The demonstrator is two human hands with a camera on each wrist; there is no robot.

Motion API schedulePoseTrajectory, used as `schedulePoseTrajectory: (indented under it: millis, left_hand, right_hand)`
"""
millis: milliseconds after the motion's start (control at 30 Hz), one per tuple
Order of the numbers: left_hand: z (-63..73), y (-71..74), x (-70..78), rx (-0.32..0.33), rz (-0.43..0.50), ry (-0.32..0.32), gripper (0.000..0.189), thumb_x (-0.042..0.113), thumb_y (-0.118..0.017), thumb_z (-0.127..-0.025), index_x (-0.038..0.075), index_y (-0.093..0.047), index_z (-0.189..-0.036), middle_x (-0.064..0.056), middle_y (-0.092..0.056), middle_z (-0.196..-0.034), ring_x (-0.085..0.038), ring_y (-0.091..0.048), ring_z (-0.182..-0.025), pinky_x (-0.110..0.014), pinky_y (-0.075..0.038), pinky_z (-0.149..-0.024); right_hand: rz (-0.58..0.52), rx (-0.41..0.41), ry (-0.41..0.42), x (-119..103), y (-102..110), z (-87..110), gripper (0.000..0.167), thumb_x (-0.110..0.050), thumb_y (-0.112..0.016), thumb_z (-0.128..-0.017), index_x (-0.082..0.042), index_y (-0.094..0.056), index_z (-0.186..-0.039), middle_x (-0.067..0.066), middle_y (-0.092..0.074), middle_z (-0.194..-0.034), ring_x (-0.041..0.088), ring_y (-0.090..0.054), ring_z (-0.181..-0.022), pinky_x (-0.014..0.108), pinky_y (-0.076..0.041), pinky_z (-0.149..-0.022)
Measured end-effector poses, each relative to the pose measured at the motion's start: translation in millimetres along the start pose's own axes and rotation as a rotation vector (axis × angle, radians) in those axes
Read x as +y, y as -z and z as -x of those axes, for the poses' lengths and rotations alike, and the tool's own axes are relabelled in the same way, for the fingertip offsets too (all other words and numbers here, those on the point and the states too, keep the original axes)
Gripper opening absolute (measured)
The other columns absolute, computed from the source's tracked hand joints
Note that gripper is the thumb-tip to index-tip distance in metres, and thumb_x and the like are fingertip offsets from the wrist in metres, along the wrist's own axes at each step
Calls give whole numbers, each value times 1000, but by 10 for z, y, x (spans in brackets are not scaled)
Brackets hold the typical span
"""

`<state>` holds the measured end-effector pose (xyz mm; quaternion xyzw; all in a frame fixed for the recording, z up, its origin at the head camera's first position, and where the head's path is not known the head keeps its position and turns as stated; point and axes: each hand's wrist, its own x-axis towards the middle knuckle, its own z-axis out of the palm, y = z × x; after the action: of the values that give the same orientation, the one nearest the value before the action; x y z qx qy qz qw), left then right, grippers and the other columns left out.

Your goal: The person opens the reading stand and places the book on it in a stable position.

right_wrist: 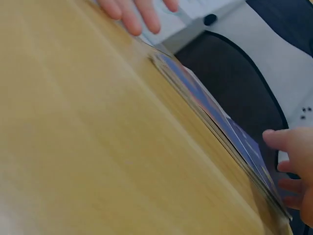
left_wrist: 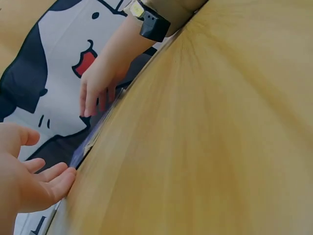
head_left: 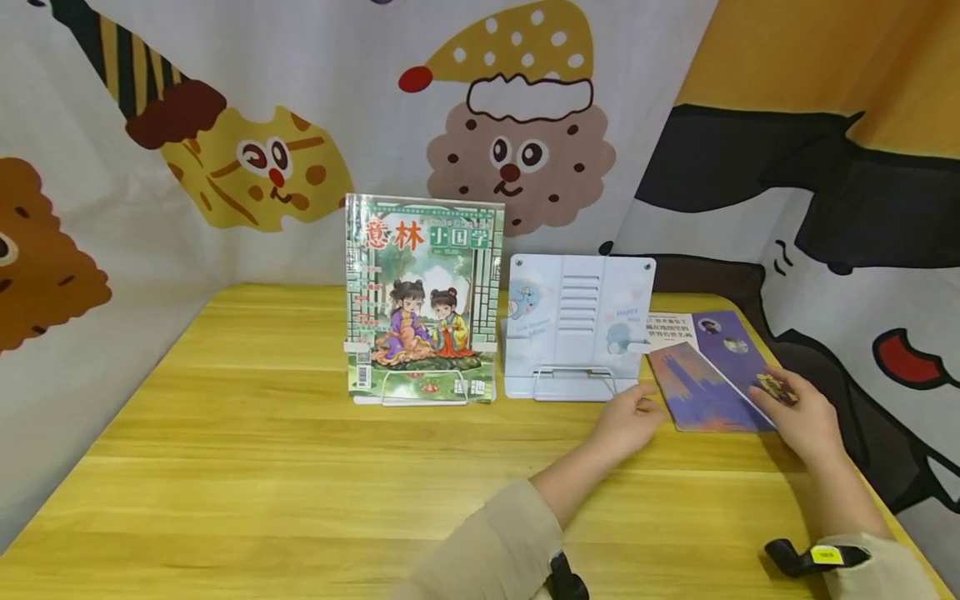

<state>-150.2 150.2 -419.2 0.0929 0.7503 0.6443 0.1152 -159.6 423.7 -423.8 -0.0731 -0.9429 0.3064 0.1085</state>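
A purple book (head_left: pixel 712 408) with a white panel lies flat at the table's right side. In the right wrist view the book (right_wrist: pixel 210 112) looks like a thin stack seen along its edge. My right hand (head_left: pixel 806 417) is at the book's right side; in its wrist view the right hand (right_wrist: pixel 298 166) has its fingers spread and grips nothing. My left hand (head_left: pixel 630 421) is by the book's near left corner, below a pale blue book stand (head_left: pixel 540 325). Loosely bent, the left hand's fingers hold nothing in the left wrist view (left_wrist: pixel 34 181).
Left of the pale blue stand, a green illustrated magazine (head_left: pixel 423 300) stands upright on another stand, behind a wire holder. The wooden table (head_left: pixel 262 467) reaches a cartoon-printed curtain (head_left: pixel 300 250) at the back and right.
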Motion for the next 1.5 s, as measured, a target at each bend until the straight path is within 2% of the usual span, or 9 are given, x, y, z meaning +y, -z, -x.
schedulePoseTrajectory:
  millis: [167, 300, 467, 767, 1000, 1200, 1333, 1433, 1500]
  left_hand:
    - [-62, -122, -8, 32, 39, 44, 41, 17, -69, -88, 14, -61, -128, 2, -67, -105, -9, -62, -93, -22, -50, -74]
    - [-108, -194, 2, 56, 143, 98, 46, 13, -70, -85, 10, -59, -130, -6, -66, -115, -14, -61, -102, -24, -51, -77]
    - [-151, -270, 1, 35, 233, 136, 53, 10, -69, -85, 5, -53, -135, -9, -61, -124, -19, -58, -111, -27, -51, -83]
    - [-193, -307, -52, 13, 61, 128, 51, 11, -69, -87, 8, -54, -136, 2, -62, -110, -11, -60, -101, -23, -50, -80]
    - [-192, -301, -63, -1, -60, 66, 59, 7, -72, -86, 10, -49, -140, 8, -52, -85, -2, -50, -71, -19, -47, -63]
    - [-212, -271, -72, -18, -116, 17, 71, 4, -75, -81, 12, -43, -144, 8, -51, -75, -3, -49, -64, -18, -45, -57]
    - [-218, -266, -85, -34, -136, 4, 81, 2, -78, -78, 16, -39, -147, 7, -55, -85, -5, -55, -69, -19, -47, -61]
    - [-221, -267, -99, -35, -182, -6, 86, 4, -80, -75, 19, -38, -148, 7, -61, -112, -7, -60, -96, -20, -48, -76]
    - [-220, -268, -106, -37, -220, -18, 89, 5, -81, -73, 20, -37, -148, 5, -56, -130, -10, -54, -114, -21, -46, -87]
  right_hand:
    - [18, -52, -54, 168, 37, -19, 69, -38, -53, -98, 4, -29, -147, 41, -32, -136, 60, -32, -117, 72, -25, -92]
    - [48, -80, -62, 223, 33, -47, 67, -33, -53, -98, 3, -25, -148, 41, -32, -137, 60, -33, -117, 72, -26, -92]
    - [71, -89, -87, 224, 33, -56, 69, -30, -56, -97, 2, -23, -149, 40, -31, -138, 58, -35, -117, 71, -27, -93]
    - [73, -90, -150, 205, 49, -25, 70, -30, -59, -96, 8, -27, -145, 42, -35, -133, 55, -40, -112, 68, -32, -92]
    - [101, -99, -126, 208, 48, -30, 67, -30, -60, -95, 9, -33, -142, 42, -41, -124, 52, -46, -100, 65, -38, -85]
    - [90, -115, -103, 207, 40, -35, 66, -30, -60, -95, 10, -35, -141, 42, -39, -127, 53, -45, -103, 66, -37, -86]
    - [82, -113, -110, 199, 45, -28, 65, -29, -59, -95, 9, -35, -141, 42, -36, -129, 54, -41, -107, 68, -33, -88]
    - [76, -105, -101, 188, 43, -22, 62, -27, -58, -94, 9, -37, -140, 42, -35, -129, 54, -40, -108, 68, -33, -87]
    - [72, -101, -90, 180, 42, -20, 60, -25, -57, -95, 10, -38, -139, 42, -37, -129, 53, -42, -107, 66, -35, -85]
